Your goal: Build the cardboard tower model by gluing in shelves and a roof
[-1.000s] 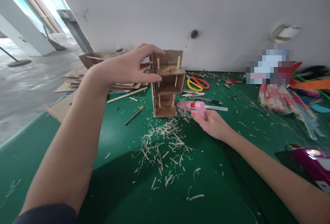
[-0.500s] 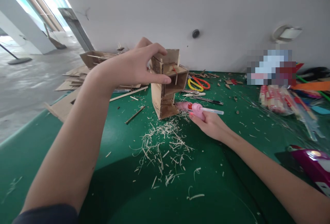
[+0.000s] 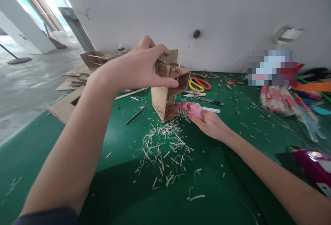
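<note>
A brown cardboard structure (image 3: 159,100) with open compartments and thin sticks inside stands on the green table. My left hand (image 3: 144,64) grips its upper part, thumb across the front and fingers over the top. In my right hand (image 3: 210,123) is a pink hot glue gun (image 3: 196,109), with a clear glue stick poking out of its back end. The gun's front reaches into the lower opening of the cardboard, where its tip is hidden. Pale wood shavings (image 3: 165,142) lie scattered in front of the structure.
Behind my right hand lie scissors (image 3: 199,84) with yellow and orange handles and a utility knife (image 3: 209,100). Cardboard pieces (image 3: 66,104) are heaped at left. Wrapped sticks (image 3: 275,99) and a magenta device (image 3: 312,164) sit at right. A dark cord runs under my right arm.
My left hand has turned and tilted the cardboard structure slightly, its top shifting to the right. The glue gun has moved a little left, staying at the lower opening.
</note>
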Motion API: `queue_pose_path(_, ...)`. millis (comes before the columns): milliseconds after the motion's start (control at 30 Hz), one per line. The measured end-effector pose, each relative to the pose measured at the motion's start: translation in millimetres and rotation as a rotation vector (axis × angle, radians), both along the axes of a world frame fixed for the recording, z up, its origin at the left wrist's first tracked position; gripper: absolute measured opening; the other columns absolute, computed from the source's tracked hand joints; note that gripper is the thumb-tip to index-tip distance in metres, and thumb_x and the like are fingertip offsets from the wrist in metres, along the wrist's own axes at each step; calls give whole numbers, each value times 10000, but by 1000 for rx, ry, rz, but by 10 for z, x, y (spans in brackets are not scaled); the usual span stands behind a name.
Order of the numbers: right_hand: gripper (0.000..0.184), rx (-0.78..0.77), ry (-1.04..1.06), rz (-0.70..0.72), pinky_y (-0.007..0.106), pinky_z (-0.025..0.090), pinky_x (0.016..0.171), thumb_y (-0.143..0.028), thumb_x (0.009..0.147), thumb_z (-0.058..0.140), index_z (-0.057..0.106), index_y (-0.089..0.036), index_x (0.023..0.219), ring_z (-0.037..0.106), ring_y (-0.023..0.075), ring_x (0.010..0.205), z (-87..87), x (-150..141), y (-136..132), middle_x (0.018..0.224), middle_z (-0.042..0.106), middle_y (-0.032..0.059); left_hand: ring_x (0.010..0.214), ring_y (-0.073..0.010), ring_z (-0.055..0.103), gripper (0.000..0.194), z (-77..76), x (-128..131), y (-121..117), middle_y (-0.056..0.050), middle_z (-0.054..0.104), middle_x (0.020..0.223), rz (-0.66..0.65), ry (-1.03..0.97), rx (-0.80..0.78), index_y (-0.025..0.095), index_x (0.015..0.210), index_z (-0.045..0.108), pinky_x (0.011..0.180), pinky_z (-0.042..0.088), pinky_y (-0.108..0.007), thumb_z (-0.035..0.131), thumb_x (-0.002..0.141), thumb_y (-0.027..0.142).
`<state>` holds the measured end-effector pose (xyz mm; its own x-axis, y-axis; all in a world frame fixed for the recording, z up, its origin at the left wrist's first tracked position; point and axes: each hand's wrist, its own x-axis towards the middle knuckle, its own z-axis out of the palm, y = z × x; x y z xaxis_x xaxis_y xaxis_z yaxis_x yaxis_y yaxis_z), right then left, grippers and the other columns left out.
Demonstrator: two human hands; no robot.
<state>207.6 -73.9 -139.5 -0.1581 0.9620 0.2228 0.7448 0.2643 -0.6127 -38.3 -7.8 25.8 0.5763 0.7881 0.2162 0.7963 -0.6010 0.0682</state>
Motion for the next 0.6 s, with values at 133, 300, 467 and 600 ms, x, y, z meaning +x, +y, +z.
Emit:
queue_pose_path(133,384,-18,-10,-7,301,360,549,-496,939,434,461,-209,685,458,143,582,21,-18,5,631,530,-1,1077,-336,570,875,-3,8,-1,-72,393,1349,11,8,9,322,1382,392,925,458,-454,504,670,817)
queue_pose_path(300,383,-9,-18,-4,301,319,527,-461,929,451,391,-222,635,397,124,539,69,-32,15,575,438,-27,1046,-312,569,872,-6,6,-12,-92,386,1352,-5,14,20,281,1389,394,926,459,-459,488,701,809)
queue_pose_path(467,392,-9,-13,-3,303,301,506,-458,920,458,368,-228,615,349,112,503,77,-35,27,545,381,-41,1018,-313,584,901,-21,0,20,-111,386,1291,-33,21,48,257,1381,415,891,482,-467,453,699,844)
queue_pose_path(600,409,-16,-11,-9,298,292,496,-474,923,458,353,-232,611,335,110,493,60,-27,25,532,359,-49,1034,-326,581,899,-30,1,45,-94,386,1314,-15,-7,35,286,1369,427,915,473,-474,505,662,836)
